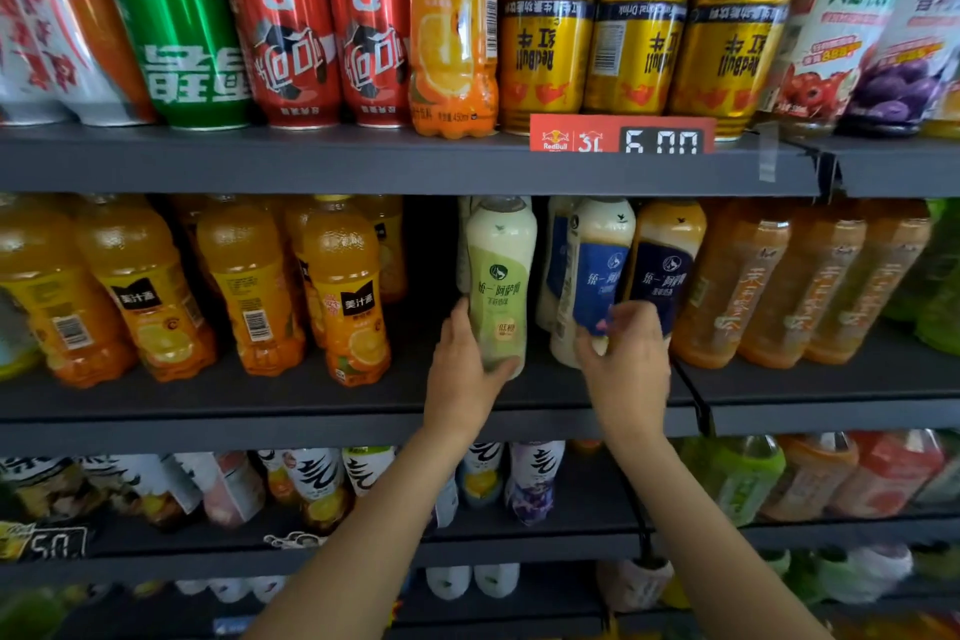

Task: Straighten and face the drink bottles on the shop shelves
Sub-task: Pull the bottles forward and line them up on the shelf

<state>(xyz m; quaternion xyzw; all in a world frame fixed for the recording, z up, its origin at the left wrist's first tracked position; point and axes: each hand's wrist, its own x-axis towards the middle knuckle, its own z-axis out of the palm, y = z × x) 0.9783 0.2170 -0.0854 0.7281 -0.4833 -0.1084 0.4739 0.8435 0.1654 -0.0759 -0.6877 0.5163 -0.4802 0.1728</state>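
On the middle dark-grey metal shelf (311, 395), near its front edge and left of the divider, stands the pale-green plastic milk-tea bottle with a green label (500, 286). Its label faces outward and it stands upright. The left hand (462, 369) grips its lower body, thumb on the left side and fingers curled under the base area. Just beside it to the right stands the cream plastic bottle with a blue label (592, 276), tilted and turned partly sideways. The right hand (626, 359) holds its lower part with fingers curled round it; motion blur hides the exact finger placement. A tan bottle with a dark-blue label (667, 270) touches the blue-label bottle on the right. Orange juice bottles (343, 296) stand well apart to the left, several showing barcodes rather than fronts. Gold cans (639, 47) occupy the upper shelf.

Risk assessment: both bottles are held low, so either may tip forward off the front edge. Rotating the tilted blue-label bottle may knock the adjacent dark-blue-label bottle, since the two touch.
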